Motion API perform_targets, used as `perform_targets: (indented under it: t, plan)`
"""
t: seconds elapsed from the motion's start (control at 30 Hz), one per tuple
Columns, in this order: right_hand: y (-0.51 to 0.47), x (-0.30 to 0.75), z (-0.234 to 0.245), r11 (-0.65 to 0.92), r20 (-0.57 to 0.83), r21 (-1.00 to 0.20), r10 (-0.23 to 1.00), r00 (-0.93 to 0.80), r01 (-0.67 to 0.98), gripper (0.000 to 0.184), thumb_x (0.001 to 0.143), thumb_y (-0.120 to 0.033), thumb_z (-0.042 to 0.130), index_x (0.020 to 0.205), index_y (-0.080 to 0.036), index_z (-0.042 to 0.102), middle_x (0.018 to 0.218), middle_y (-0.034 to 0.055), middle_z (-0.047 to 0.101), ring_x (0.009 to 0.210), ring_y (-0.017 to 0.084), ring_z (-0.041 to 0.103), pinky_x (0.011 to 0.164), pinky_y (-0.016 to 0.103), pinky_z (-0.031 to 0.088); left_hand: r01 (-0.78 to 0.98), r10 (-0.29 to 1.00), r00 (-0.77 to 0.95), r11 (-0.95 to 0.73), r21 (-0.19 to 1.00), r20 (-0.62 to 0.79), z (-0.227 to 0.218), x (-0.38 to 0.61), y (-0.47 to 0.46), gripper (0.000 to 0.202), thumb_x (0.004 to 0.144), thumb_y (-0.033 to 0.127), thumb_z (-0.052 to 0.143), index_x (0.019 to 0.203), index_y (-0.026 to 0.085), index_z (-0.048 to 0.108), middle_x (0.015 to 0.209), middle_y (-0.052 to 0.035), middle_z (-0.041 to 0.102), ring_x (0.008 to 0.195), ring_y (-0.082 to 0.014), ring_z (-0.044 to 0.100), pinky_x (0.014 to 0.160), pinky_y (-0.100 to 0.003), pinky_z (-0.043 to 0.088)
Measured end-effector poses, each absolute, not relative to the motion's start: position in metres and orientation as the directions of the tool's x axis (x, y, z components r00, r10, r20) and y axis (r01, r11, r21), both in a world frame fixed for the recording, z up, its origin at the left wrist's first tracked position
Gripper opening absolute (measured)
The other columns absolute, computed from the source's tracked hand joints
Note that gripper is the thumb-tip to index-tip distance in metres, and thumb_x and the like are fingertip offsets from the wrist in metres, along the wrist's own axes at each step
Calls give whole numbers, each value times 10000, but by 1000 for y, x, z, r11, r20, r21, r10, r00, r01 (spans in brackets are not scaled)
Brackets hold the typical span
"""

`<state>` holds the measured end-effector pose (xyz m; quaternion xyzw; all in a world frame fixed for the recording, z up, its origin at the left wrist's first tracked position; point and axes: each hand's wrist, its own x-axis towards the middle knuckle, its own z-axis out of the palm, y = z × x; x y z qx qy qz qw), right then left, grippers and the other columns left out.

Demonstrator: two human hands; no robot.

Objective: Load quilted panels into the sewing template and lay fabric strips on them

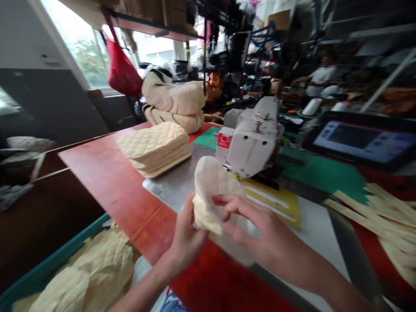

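Note:
A cream quilted fabric piece (208, 216) with a pale lining stands curled up in front of me, above the sewing table. My left hand (187, 234) is closed round its near left side, thumb and fingers gripping it. My right hand (256, 223) reaches in from the right with its fingers apart. Its fingertips are at the inner face of the fabric, and motion blur softens them. Just beyond the fabric are the white sewing machine head (251, 138) and a yellow template plate (276, 201) with white slots.
A stack of quilted pieces (156, 147) lies on the red tabletop (107, 169), with bulging cream bundles (175, 99) behind. Lower left, a green bin (55, 260) holds more quilted pieces. On the right are a control screen (364, 141) and cream strips (383, 221). A person (321, 78) is in the background.

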<state>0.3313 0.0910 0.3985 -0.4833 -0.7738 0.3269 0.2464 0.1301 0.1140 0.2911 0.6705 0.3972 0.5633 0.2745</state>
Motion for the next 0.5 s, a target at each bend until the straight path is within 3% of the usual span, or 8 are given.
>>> perform_targets:
  t: [0.07,0.1,0.17,0.2,0.27,0.37,0.43,0.5]
  plan:
    - [101,330,382,340,104,-714,916,-388,613,356,918,-549,580,1119,-261,638,1481,-26,512,1390,91,532,1219,204,467,523,771,-204,-435,733,604,301,69,99,133,956,252,590,1063,174,601,840,-7,662,672,-129,623,611,-213,508]
    - [107,335,372,321,113,-712,930,-350,624,372,910,-554,590,1139,-264,632,1481,-19,513,1390,89,535,1202,187,479,679,683,-268,-367,636,680,308,34,86,106,937,236,596,1019,172,614,795,5,644,634,-125,597,586,-211,482]
    - [118,351,350,275,116,-740,951,-286,614,396,900,-576,592,1115,-246,640,1458,-2,538,1347,85,576,1104,123,530,907,552,-217,-191,376,805,319,-31,56,265,876,242,620,1127,157,633,954,-42,681,778,-174,638,709,-263,512]
    - [122,358,340,258,117,-750,958,-262,609,410,897,-591,587,1099,-239,647,1440,2,556,1317,81,600,1056,95,544,964,541,-174,-76,254,823,320,-60,42,303,869,234,590,1156,152,638,1064,-78,683,899,-219,648,817,-317,517]
    - [125,368,322,250,126,-741,963,-236,623,449,879,-628,588,1070,-230,670,1392,7,596,1264,85,635,1006,77,559,987,585,-161,93,131,795,308,-104,23,341,856,202,526,1170,159,650,1090,-95,678,972,-265,619,898,-386,500]
    - [118,372,304,301,174,-673,952,-251,676,493,849,-666,600,1060,-234,706,1307,10,652,1186,100,676,977,99,583,974,783,-225,156,167,579,246,-137,18,406,880,269,505,1240,152,652,1144,-134,661,1016,-297,613,902,-420,520]
    - [111,374,296,359,232,-621,933,-274,696,497,847,-664,601,1067,-234,717,1273,18,669,1133,107,697,949,116,600,946,920,-254,174,273,297,185,-137,22,506,868,375,555,1312,145,635,1284,-175,615,1089,-306,632,950,-428,529]
    - [104,379,288,406,279,-580,913,-297,706,485,842,-650,613,1050,-226,726,1256,31,678,1086,116,712,906,126,614,937,979,-203,194,291,2,124,-126,23,640,876,426,584,1461,170,545,1484,-207,486,1236,-334,597,1041,-458,484]
